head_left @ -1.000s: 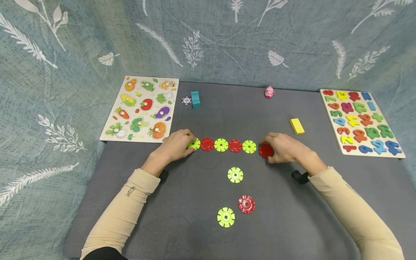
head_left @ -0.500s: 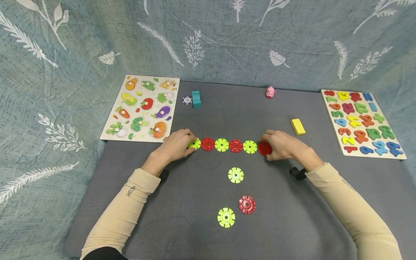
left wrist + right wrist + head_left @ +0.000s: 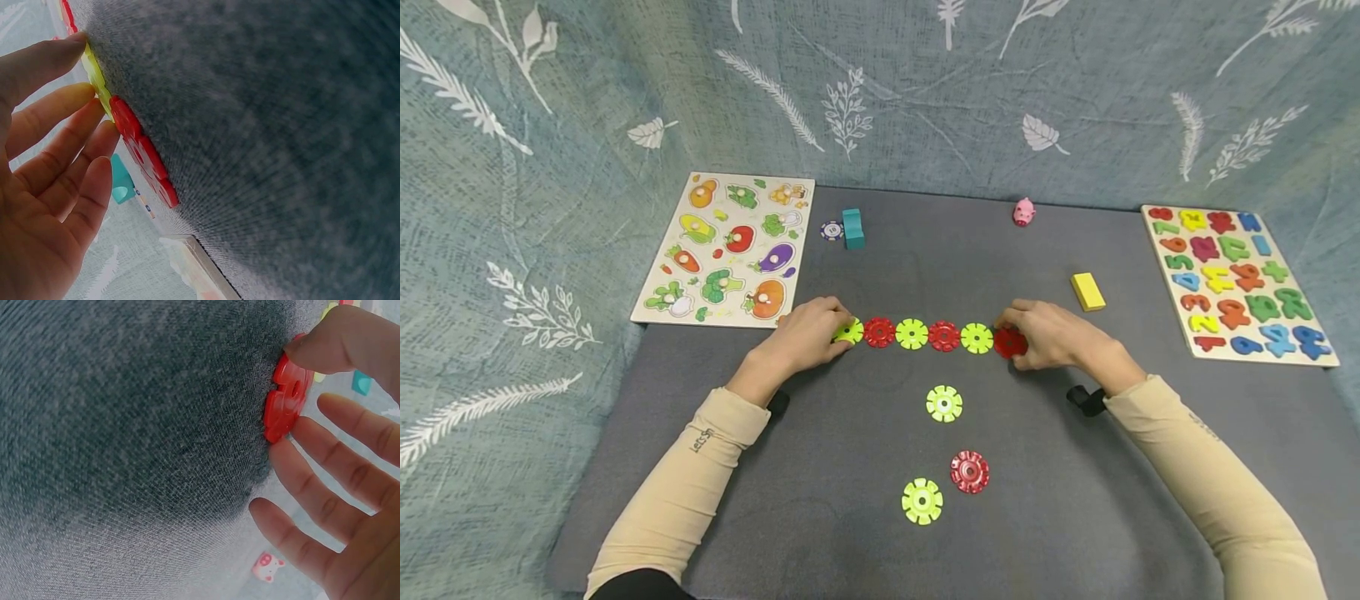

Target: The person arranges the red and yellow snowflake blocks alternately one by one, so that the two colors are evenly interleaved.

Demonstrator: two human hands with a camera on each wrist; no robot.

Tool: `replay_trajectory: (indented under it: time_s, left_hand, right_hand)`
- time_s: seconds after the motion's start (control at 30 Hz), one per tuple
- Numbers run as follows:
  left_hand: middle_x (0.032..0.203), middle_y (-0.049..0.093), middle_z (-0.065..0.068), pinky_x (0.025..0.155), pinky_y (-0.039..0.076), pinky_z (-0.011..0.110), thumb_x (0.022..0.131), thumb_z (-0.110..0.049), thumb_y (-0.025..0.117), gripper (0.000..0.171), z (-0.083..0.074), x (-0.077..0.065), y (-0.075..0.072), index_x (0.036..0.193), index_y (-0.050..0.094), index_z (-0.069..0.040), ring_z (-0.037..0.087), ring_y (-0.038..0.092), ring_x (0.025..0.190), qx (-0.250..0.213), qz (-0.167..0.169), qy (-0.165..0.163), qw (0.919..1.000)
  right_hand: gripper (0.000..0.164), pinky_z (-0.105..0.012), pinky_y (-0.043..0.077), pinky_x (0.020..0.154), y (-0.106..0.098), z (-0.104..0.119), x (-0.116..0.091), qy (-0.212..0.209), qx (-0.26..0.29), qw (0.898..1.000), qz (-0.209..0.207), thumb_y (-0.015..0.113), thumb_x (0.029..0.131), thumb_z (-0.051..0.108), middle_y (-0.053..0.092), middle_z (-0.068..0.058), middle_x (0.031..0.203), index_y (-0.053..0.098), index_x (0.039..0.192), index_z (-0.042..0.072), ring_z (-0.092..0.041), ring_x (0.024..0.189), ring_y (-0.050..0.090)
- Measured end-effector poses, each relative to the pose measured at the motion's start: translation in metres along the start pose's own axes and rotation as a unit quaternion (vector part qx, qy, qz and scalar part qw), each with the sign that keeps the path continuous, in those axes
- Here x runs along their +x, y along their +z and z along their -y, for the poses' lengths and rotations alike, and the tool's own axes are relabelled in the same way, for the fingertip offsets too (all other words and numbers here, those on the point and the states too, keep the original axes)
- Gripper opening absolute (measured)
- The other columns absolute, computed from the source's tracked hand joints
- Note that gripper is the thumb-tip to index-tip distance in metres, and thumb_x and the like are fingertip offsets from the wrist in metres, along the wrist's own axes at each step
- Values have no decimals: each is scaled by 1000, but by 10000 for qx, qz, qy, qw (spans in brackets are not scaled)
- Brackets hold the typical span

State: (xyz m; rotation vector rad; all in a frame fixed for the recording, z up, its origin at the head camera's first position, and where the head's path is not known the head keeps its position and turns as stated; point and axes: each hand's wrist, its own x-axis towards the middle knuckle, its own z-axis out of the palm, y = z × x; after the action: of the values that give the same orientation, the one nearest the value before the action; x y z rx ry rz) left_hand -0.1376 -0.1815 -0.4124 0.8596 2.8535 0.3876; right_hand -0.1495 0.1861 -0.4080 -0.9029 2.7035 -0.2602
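Red and yellow-green slotted plastic discs lie in a row across the table, alternating in colour. My left hand (image 3: pixel 808 333) holds the yellow-green disc (image 3: pixel 849 331) near the row's left end, thumb and fingertips at its edges. Beside it, the left wrist view shows a red disc (image 3: pixel 141 150) that the hand covers in the head view. At the right end my right hand (image 3: pixel 1048 335) grips another red disc (image 3: pixel 1010 342) between thumb and fingers. That disc lies up against a yellow-green disc (image 3: pixel 977 338). Between the hands are also a red disc (image 3: pixel 943 337), a yellow-green disc (image 3: pixel 912 334) and a red disc (image 3: pixel 879 332).
Nearer the body lie two yellow-green discs (image 3: pixel 943 403) and a red disc (image 3: pixel 970 472). Behind stand a vegetable puzzle board (image 3: pixel 722 250), a teal block (image 3: pixel 853 229), a poker chip (image 3: pixel 832 231), a pink pig (image 3: pixel 1023 212), a yellow block (image 3: pixel 1087 292) and a number puzzle board (image 3: pixel 1236 283).
My right hand has slid its red disc slightly left, closing the gap to the adjacent yellow-green disc. The left hand has stayed in place.
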Motion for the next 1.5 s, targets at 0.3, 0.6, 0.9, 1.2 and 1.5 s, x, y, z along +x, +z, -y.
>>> replay_trajectory:
  time_s: [0.3, 0.6, 0.9, 1.2, 1.5]
  left_hand:
    - [112, 66, 14, 92, 51, 43, 85, -22, 73, 35, -1, 0, 0, 113, 70, -2, 28, 63, 104, 29, 4, 0, 10000]
    - [113, 66, 13, 92, 51, 43, 86, -23, 73, 35, -1, 0, -1, 114, 70, -3, 27, 62, 105, 11, 36, -46, 10000]
    - [113, 66, 14, 93, 51, 44, 86, -22, 72, 35, -1, -1, 0, 114, 70, -2, 28, 62, 104, 0, 47, -2, 10000]
    - [113, 66, 13, 92, 51, 44, 86, -23, 73, 35, -1, 0, -1, 114, 70, -2, 28, 62, 104, 5, 15, -12, 10000]
    - [111, 66, 14, 91, 52, 43, 86, -22, 73, 34, -1, 0, 0, 112, 70, -1, 28, 63, 103, -21, -86, 53, 9999]
  right_hand:
    - [46, -36, 53, 70, 2, 3, -3, 3, -238, 9995, -183, 79, 70, 22, 62, -5, 103, 67, 113, 11, -18, 82, 60]
    - [44, -40, 52, 68, 1, 10, -8, -281, -757, 9952, -556, 80, 69, 31, 64, -4, 99, 69, 109, 14, -19, 80, 59]
    - [48, -45, 51, 80, 5, 25, -18, -952, -1006, 9868, -835, 80, 70, 35, 64, -7, 104, 68, 109, 10, -24, 92, 60]
    - [43, -45, 50, 86, 12, 49, -27, -1571, -1178, 9763, -905, 79, 71, 35, 64, -4, 104, 67, 107, 12, -24, 97, 60]
    - [44, -36, 46, 77, 26, 80, -31, -2325, -1290, 9592, -961, 77, 70, 42, 65, 2, 100, 67, 104, 16, -18, 92, 60]
